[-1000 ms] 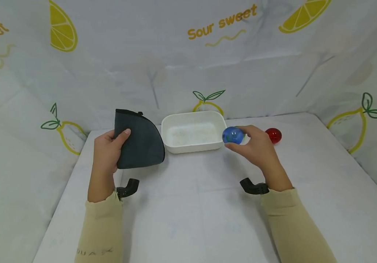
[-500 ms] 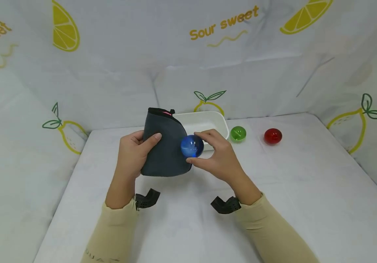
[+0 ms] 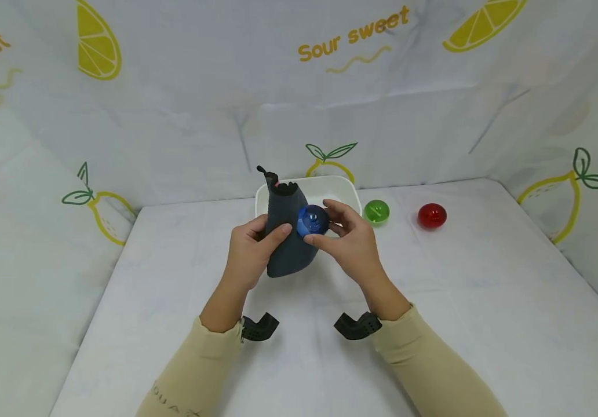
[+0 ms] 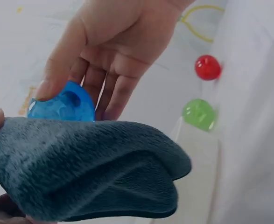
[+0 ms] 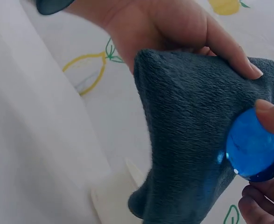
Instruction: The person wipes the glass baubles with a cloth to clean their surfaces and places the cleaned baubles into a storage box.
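Observation:
Near the middle of the head view, my left hand [image 3: 252,249] grips a dark blue-grey plush cloth [image 3: 291,255] with black edging and a small loop at its top. The cloth is folded and bends between thumb and fingers. My right hand [image 3: 351,243] pinches a clear blue ball [image 3: 313,221] between thumb and fingers, right against the face of the cloth. In the right wrist view the ball [image 5: 253,144] lies close on the plush side. From the left wrist, the cloth [image 4: 94,158] hides the ball's lower part.
Behind the hands stands a white rectangular tray [image 3: 330,184], partly covered by the cloth. A clear green ball [image 3: 376,212] sits by its right side, and a clear red ball [image 3: 431,216] lies farther right. A lemon-printed white sheet [image 3: 184,133] rises behind the table.
My left hand has brought the cloth rightward, and the cloth has bent narrower. My right hand has carried the blue ball left to the cloth, uncovering the green ball.

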Available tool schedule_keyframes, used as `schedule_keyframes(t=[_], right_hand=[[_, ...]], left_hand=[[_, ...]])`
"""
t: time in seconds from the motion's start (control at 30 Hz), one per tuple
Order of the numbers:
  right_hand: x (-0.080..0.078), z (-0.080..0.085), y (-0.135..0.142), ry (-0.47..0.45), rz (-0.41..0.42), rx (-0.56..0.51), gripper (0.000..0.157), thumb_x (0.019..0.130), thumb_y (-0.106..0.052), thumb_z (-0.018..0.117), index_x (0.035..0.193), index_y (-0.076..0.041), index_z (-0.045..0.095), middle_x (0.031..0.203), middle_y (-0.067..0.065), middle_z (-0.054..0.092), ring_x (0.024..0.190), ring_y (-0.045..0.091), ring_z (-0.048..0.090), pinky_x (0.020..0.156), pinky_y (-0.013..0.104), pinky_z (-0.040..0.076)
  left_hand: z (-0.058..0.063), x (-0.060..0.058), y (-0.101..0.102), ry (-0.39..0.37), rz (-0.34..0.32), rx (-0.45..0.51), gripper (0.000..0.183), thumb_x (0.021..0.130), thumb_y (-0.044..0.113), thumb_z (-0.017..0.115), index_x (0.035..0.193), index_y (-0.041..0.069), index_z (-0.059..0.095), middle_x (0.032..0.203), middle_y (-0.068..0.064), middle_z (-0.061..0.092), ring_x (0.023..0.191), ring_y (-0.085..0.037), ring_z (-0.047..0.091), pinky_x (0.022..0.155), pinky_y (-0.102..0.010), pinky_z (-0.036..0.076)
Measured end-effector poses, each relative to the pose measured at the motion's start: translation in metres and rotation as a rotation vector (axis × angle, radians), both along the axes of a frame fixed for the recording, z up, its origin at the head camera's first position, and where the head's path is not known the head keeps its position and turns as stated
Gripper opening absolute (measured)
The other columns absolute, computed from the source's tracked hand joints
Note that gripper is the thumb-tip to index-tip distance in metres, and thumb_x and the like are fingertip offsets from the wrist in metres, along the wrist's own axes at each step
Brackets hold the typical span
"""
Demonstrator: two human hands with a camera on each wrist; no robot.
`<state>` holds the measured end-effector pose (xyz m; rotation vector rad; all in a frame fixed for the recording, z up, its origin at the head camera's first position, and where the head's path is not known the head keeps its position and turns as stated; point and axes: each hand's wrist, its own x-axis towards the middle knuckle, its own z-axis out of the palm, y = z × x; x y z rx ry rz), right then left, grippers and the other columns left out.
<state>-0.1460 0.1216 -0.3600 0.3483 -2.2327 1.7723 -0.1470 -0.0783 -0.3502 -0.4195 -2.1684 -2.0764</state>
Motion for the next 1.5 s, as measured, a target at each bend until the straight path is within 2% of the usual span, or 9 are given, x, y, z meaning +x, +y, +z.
schedule_keyframes(t=[0.17, 0.3, 0.53, 0.73, 0.9, 1.0, 1.2, 1.37, 1.5], right_hand=[[-0.004, -0.002, 0.004, -0.153, 0.01, -0.159, 0.055, 0.077, -0.011, 0.084, 0.127, -0.006, 0.061, 0.12, 0.009, 0.063, 0.106, 0.019, 0.06, 0.088, 0.021, 0.055], [-0.008, -0.002, 0.008, -0.181, 0.023, -0.182, 0.054, 0.079, -0.011, 0.083, 0.128, -0.006, 0.062, 0.12, 0.01, 0.063, 0.105, 0.019, 0.059, 0.085, 0.02, 0.055], [-0.016, 0.001, 0.011, -0.065, 0.028, -0.161, 0.059, 0.076, -0.007, 0.084, 0.13, -0.004, 0.061, 0.125, 0.011, 0.063, 0.108, 0.017, 0.064, 0.091, 0.023, 0.054], [-0.032, -0.005, 0.009, 0.088, 0.058, -0.131, 0.061, 0.073, 0.003, 0.083, 0.13, -0.001, 0.06, 0.13, 0.012, 0.062, 0.119, 0.02, 0.059, 0.105, 0.027, 0.046], [-0.039, -0.009, 0.005, 0.105, 0.048, -0.098, 0.06, 0.074, -0.001, 0.084, 0.129, -0.003, 0.061, 0.129, 0.012, 0.063, 0.12, 0.021, 0.06, 0.106, 0.028, 0.046], [-0.039, -0.007, 0.003, 0.065, 0.018, -0.119, 0.059, 0.075, -0.007, 0.085, 0.129, -0.004, 0.061, 0.125, 0.011, 0.065, 0.111, 0.02, 0.063, 0.099, 0.026, 0.05], [-0.034, 0.001, 0.001, -0.086, -0.002, -0.236, 0.051, 0.079, -0.014, 0.083, 0.126, -0.003, 0.063, 0.113, 0.007, 0.067, 0.097, 0.017, 0.062, 0.083, 0.02, 0.056], [-0.027, 0.005, -0.001, -0.232, 0.043, -0.406, 0.037, 0.088, -0.011, 0.072, 0.119, 0.007, 0.061, 0.098, 0.002, 0.069, 0.086, 0.012, 0.067, 0.079, 0.024, 0.058], [-0.024, 0.007, -0.002, -0.278, 0.083, -0.449, 0.032, 0.093, -0.009, 0.065, 0.117, 0.011, 0.058, 0.092, 0.0, 0.069, 0.077, 0.012, 0.069, 0.077, 0.026, 0.059]], left_hand=[[-0.004, -0.003, 0.004, 0.034, -0.063, 0.027, 0.032, 0.093, 0.019, 0.068, 0.121, 0.003, 0.069, 0.123, -0.01, 0.065, 0.114, -0.021, 0.062, 0.094, -0.036, 0.055], [-0.003, -0.009, 0.007, -0.017, -0.077, 0.038, 0.034, 0.094, 0.023, 0.067, 0.122, 0.005, 0.069, 0.122, -0.009, 0.066, 0.107, -0.021, 0.065, 0.09, -0.035, 0.057], [0.005, -0.023, 0.019, -0.111, -0.002, 0.075, 0.033, 0.091, 0.029, 0.07, 0.113, 0.004, 0.072, 0.103, -0.014, 0.072, 0.089, -0.022, 0.068, 0.078, -0.033, 0.059], [0.005, -0.035, 0.026, -0.133, 0.073, 0.087, 0.036, 0.09, 0.035, 0.071, 0.113, 0.008, 0.074, 0.103, -0.012, 0.072, 0.091, -0.021, 0.067, 0.08, -0.033, 0.058], [0.001, -0.039, 0.022, -0.125, 0.095, 0.081, 0.034, 0.091, 0.032, 0.071, 0.114, 0.007, 0.073, 0.103, -0.013, 0.073, 0.09, -0.02, 0.068, 0.077, -0.031, 0.058], [0.0, -0.04, 0.018, -0.052, 0.063, 0.055, 0.032, 0.092, 0.028, 0.07, 0.116, 0.007, 0.072, 0.106, -0.013, 0.072, 0.094, -0.021, 0.068, 0.08, -0.032, 0.058], [0.004, -0.041, 0.012, 0.118, -0.028, 0.02, 0.032, 0.093, 0.018, 0.068, 0.122, 0.004, 0.069, 0.127, -0.009, 0.067, 0.12, -0.019, 0.06, 0.095, -0.039, 0.054], [0.005, -0.038, 0.01, 0.143, -0.059, -0.005, 0.032, 0.093, 0.016, 0.067, 0.123, 0.003, 0.069, 0.128, -0.009, 0.065, 0.123, -0.02, 0.057, 0.099, -0.041, 0.052], [0.003, -0.036, 0.01, 0.104, -0.051, 0.02, 0.032, 0.093, 0.018, 0.067, 0.122, 0.004, 0.069, 0.127, -0.009, 0.066, 0.12, -0.02, 0.059, 0.099, -0.042, 0.052]])
